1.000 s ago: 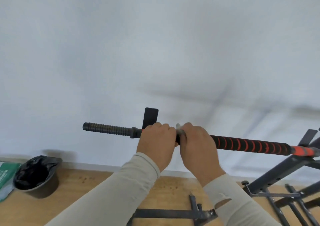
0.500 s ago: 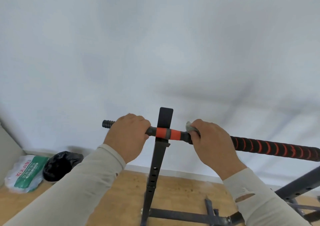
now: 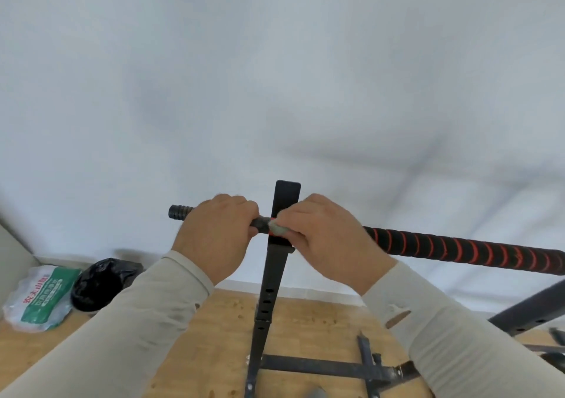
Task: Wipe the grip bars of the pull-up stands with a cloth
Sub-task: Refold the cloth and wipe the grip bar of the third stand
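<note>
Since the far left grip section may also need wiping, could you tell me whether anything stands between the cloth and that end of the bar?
Yes: the left hand grips the bar just left of the cloth.

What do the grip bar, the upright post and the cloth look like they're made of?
Grip bar: black wrap with red spiral bands, matte, probably foam or rubber; its left end is ribbed black, likely rubber. Upright post: flat-sided black tube with adjustment holes, looks like painted steel. Cloth: only a small pale grey-green wad shows under the right hand, soft-looking; the fabric can't be told.
</note>
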The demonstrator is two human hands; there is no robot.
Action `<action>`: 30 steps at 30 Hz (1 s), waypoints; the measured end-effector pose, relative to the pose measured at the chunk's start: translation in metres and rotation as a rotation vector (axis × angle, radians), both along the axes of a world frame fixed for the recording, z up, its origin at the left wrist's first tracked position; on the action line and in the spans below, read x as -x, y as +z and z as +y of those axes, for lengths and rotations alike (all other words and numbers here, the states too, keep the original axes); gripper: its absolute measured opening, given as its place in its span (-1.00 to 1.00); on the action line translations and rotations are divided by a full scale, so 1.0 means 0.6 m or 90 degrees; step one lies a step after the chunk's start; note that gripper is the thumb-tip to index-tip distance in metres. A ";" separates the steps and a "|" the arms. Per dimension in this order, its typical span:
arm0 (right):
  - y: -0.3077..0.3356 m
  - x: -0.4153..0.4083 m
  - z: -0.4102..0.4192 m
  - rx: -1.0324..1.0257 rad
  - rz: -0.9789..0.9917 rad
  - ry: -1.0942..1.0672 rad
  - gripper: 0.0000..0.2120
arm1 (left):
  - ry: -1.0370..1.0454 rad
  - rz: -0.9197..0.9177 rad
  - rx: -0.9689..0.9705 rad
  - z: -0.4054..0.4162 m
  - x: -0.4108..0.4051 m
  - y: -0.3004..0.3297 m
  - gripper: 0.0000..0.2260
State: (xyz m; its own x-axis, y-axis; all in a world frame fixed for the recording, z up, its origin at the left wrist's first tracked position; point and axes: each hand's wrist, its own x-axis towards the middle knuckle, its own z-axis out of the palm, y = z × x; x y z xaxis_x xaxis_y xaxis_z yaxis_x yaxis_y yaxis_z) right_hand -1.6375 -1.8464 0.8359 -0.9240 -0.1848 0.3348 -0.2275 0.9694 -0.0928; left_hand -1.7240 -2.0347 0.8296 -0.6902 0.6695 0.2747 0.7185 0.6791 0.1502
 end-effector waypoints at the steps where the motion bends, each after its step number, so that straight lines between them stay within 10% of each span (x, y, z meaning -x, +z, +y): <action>1: 0.003 -0.011 0.021 -0.023 -0.009 0.013 -0.89 | 0.000 0.000 -0.003 0.000 0.000 -0.001 -0.92; 19: 0.043 0.066 -0.057 -0.137 -0.088 0.049 -0.82 | 0.033 0.007 -0.094 -0.001 0.007 -0.031 -0.87; 30: 0.076 -0.003 0.025 0.085 -0.161 -0.075 -0.92 | 0.063 0.028 -0.096 -0.034 -0.001 -0.025 -0.60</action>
